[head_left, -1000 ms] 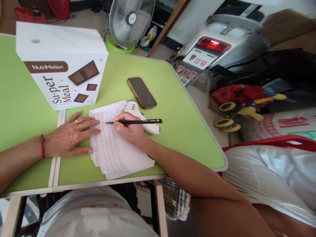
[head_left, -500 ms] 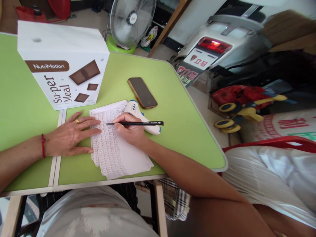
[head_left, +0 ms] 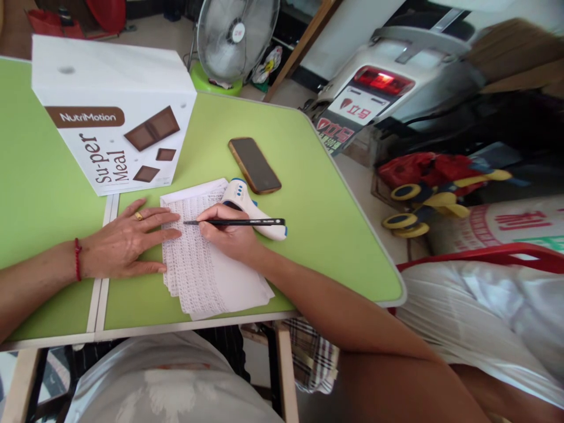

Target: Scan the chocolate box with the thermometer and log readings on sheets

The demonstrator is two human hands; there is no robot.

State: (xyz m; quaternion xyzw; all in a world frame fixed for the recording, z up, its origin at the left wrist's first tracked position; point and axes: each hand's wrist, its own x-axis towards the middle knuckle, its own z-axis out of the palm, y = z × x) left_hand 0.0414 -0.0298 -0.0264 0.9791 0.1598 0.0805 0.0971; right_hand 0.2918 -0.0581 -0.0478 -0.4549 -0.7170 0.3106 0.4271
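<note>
My right hand (head_left: pixel 231 235) pinches a black pen (head_left: pixel 238 222), its tip over a stack of paper sheets (head_left: pixel 207 282) covered in rows of small handwriting. The sheets lie on a green table (head_left: pixel 335 235). My left hand (head_left: pixel 127 244), with a gold ring and a red bracelet, lies flat with fingers spread, its fingertips on the left edge of the paper. Just beyond my right hand is a white and blue handheld device (head_left: pixel 264 228), partly hidden by hand and pen. A phone (head_left: pixel 254 165) with a brown case rests farther back.
A white NutriMotion box (head_left: pixel 118 135) stands upright behind my left hand. Past the table are a fan (head_left: pixel 238 35), a white scooter (head_left: pixel 379 82) with a red tail light, and yellow-wheeled toy parts (head_left: pixel 418 205). White cloth (head_left: pixel 476 311) lies against a red chair (head_left: pixel 484 254) at right.
The pen and my right hand have shifted slightly left across the paper. My left hand, the sheets and the other objects stay in place.
</note>
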